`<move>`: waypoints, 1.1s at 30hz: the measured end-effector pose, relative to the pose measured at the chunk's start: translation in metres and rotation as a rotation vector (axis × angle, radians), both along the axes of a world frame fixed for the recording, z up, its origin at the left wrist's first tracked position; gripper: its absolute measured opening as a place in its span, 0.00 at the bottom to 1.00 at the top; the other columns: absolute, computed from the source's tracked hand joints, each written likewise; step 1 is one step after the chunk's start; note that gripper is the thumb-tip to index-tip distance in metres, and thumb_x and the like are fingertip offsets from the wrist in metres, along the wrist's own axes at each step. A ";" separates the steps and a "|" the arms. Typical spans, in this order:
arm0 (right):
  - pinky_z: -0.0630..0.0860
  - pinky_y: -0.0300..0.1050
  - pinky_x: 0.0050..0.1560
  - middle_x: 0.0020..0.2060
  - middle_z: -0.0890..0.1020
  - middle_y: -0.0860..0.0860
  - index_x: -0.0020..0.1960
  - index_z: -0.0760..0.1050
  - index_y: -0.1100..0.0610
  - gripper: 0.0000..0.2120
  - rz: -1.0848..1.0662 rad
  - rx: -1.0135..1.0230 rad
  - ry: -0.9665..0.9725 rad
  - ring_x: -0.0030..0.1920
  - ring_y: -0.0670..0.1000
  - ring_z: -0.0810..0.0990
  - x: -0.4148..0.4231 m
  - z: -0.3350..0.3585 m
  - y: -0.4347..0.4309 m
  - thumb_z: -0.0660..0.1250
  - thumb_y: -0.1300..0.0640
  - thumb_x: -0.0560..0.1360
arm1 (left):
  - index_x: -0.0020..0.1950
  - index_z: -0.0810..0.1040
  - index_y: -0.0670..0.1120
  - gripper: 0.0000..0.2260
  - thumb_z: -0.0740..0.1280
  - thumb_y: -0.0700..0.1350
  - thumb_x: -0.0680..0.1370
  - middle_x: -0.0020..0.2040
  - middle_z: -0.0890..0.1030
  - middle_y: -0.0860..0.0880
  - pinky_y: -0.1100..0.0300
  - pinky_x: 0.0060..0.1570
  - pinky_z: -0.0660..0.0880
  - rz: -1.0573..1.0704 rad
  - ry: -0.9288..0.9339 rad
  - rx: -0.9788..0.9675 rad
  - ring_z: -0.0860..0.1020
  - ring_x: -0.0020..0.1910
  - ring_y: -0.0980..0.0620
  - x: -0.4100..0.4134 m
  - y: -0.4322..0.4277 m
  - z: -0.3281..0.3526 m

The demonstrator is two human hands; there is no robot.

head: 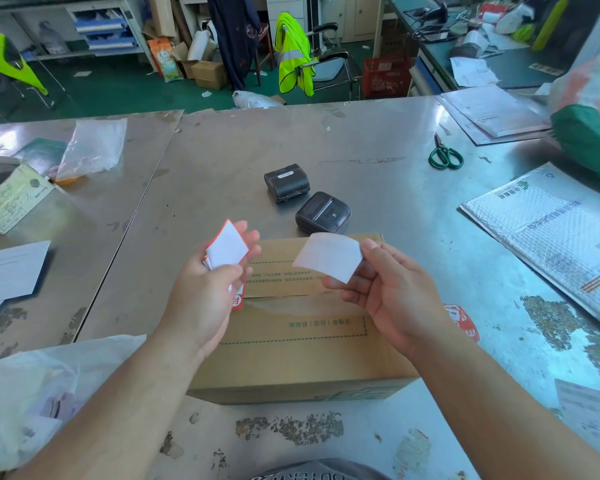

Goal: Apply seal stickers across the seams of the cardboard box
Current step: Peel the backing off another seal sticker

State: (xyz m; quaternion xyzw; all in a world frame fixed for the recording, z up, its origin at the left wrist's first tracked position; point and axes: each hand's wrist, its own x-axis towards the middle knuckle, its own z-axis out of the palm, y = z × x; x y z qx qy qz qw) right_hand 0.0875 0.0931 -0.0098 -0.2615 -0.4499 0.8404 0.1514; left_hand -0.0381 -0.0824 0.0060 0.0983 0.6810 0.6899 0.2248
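A closed cardboard box (302,344) lies on the metal table in front of me, its top seam running left to right. One red-and-white seal sticker (238,299) sits over the seam's left end, and another (463,322) wraps the right edge. My left hand (205,292) holds a small stack of red-edged white stickers (227,247) above the box's left side. Over the far right part of the box, my right hand (381,289) pinches a single curled white sheet (329,256) between thumb and fingers.
Two black portable printers (286,181) (323,213) stand just beyond the box. Green-handled scissors (445,155) lie far right, a bubble mailer (561,233) to the right. Plastic bags (32,393) crowd the near left; papers (11,271) lie left.
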 end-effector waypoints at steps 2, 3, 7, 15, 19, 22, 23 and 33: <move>0.75 0.43 0.35 0.48 0.78 0.67 0.63 0.73 0.70 0.18 -0.002 0.007 -0.011 0.40 0.59 0.86 0.000 -0.001 -0.001 0.59 0.56 0.84 | 0.64 0.78 0.53 0.30 0.52 0.26 0.74 0.60 0.83 0.56 0.54 0.58 0.71 -0.033 0.083 -0.083 0.77 0.64 0.57 0.001 -0.001 -0.001; 0.75 0.43 0.35 0.48 0.78 0.67 0.63 0.74 0.70 0.18 -0.005 0.011 -0.016 0.40 0.60 0.86 0.000 -0.001 -0.001 0.59 0.56 0.84 | 0.64 0.77 0.54 0.31 0.52 0.26 0.73 0.59 0.83 0.57 0.55 0.56 0.72 -0.031 0.100 -0.104 0.77 0.63 0.59 0.002 -0.001 0.000; 0.75 0.43 0.35 0.47 0.78 0.66 0.59 0.75 0.65 0.13 -0.014 0.013 -0.032 0.39 0.59 0.86 0.000 0.002 -0.002 0.59 0.56 0.84 | 0.56 0.81 0.57 0.29 0.56 0.28 0.70 0.45 0.85 0.47 0.54 0.48 0.75 0.044 0.115 -0.110 0.81 0.45 0.47 0.001 0.000 0.001; 0.74 0.44 0.36 0.38 0.81 0.58 0.50 0.79 0.60 0.10 -0.032 0.007 -0.089 0.39 0.59 0.86 -0.001 0.007 -0.002 0.61 0.57 0.83 | 0.58 0.80 0.51 0.19 0.64 0.34 0.72 0.40 0.79 0.53 0.60 0.33 0.67 -0.067 0.023 -0.008 0.73 0.34 0.48 0.005 0.000 0.005; 0.74 0.43 0.34 0.34 0.79 0.54 0.46 0.77 0.58 0.09 -0.049 0.003 -0.109 0.36 0.57 0.85 -0.002 0.007 0.000 0.62 0.57 0.83 | 0.59 0.78 0.46 0.14 0.59 0.32 0.80 0.40 0.80 0.53 0.68 0.35 0.74 -0.104 -0.051 0.101 0.78 0.36 0.57 0.008 0.002 0.006; 0.74 0.44 0.34 0.37 0.79 0.56 0.48 0.77 0.60 0.09 -0.047 0.005 -0.119 0.36 0.57 0.84 -0.002 0.007 0.000 0.62 0.57 0.83 | 0.52 0.80 0.45 0.10 0.59 0.36 0.81 0.41 0.83 0.52 0.65 0.41 0.77 -0.102 -0.081 0.120 0.79 0.40 0.54 0.008 0.000 0.006; 0.74 0.44 0.34 0.38 0.79 0.58 0.50 0.77 0.60 0.08 -0.044 0.008 -0.121 0.36 0.57 0.84 -0.003 0.007 0.000 0.62 0.57 0.83 | 0.52 0.80 0.44 0.11 0.58 0.36 0.81 0.44 0.83 0.50 0.62 0.43 0.78 -0.111 -0.076 0.121 0.80 0.41 0.52 0.007 0.000 0.006; 0.75 0.44 0.34 0.41 0.79 0.60 0.51 0.78 0.61 0.09 -0.028 0.008 -0.116 0.37 0.57 0.84 -0.005 0.009 -0.001 0.62 0.57 0.82 | 0.51 0.79 0.56 0.15 0.73 0.58 0.66 0.35 0.65 0.52 0.61 0.38 0.68 -0.081 0.053 -0.011 0.67 0.34 0.52 0.007 0.004 0.004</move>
